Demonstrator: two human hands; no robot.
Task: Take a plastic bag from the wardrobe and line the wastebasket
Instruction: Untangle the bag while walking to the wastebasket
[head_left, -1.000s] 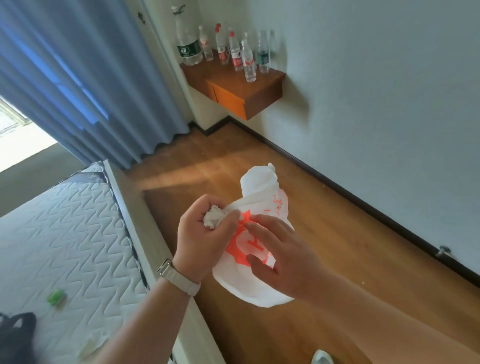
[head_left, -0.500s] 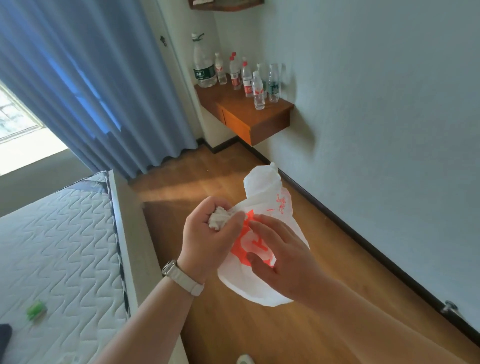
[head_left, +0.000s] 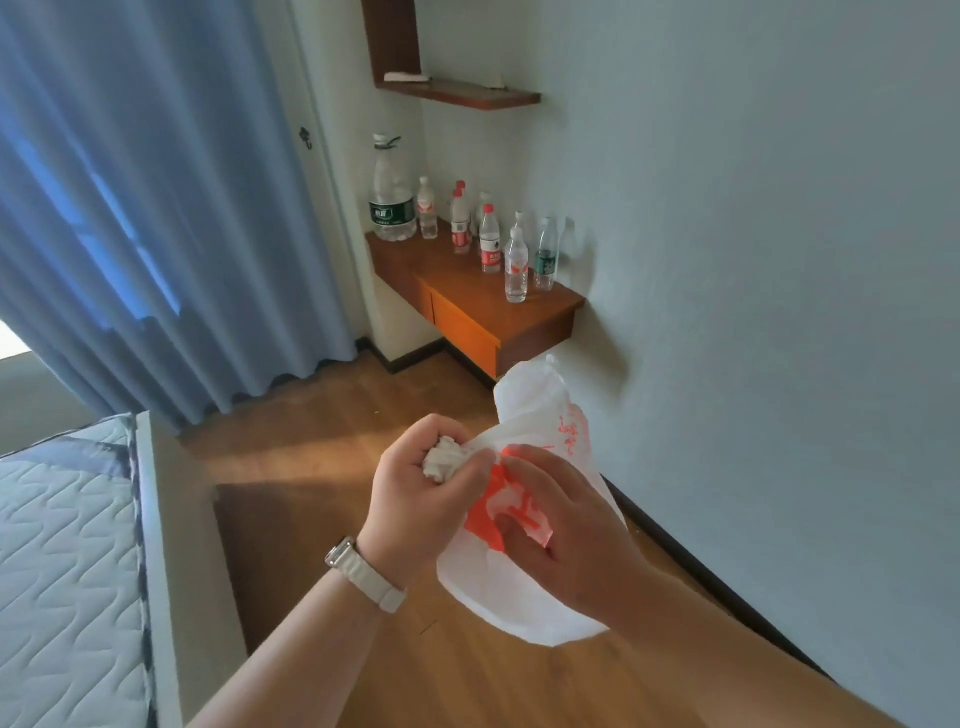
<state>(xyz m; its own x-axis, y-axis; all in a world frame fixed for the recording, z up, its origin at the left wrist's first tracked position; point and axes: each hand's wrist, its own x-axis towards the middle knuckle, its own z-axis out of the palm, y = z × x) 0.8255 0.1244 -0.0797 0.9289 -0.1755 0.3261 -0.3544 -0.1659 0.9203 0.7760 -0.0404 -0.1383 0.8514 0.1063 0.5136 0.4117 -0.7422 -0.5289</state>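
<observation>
The plastic bag (head_left: 519, 597) hangs in the air in front of the person, over the floor (head_left: 311, 441) and close to the wall (head_left: 779, 260), held between both hands. The left hand (head_left: 421, 499) has its fingers (head_left: 431, 436) curled tightly round a bunched, crumpled wad of the bag's upper edge, so only a small knot of white film shows inside the fist. The right hand (head_left: 571, 525) lies over the front of the bag, its fingers bent and the thumb pressing into the film, pinching a fold at the red-orange print. The bag is thin, white, slightly see-through and creased; its rounded bottom sags below the hands and one loop-shaped handle sticks up behind them. A pale ribbed watch strap (head_left: 363, 574) circles the left wrist. The floor is warm brown wood planks with a dark skirting (head_left: 701, 566) along the smooth pale wall. To the left stands a quilted white mattress (head_left: 62, 571) on a light bed frame (head_left: 176, 519). Beyond, blue pleated curtain (head_left: 130, 208) hangs to the floor. A wall-mounted wooden tabletop (head_left: 467, 291) with an orange drawer (head_left: 462, 332) carries clear plastic bottles (head_left: 488, 244), and a dark shelf (head_left: 457, 93) hangs above it.
</observation>
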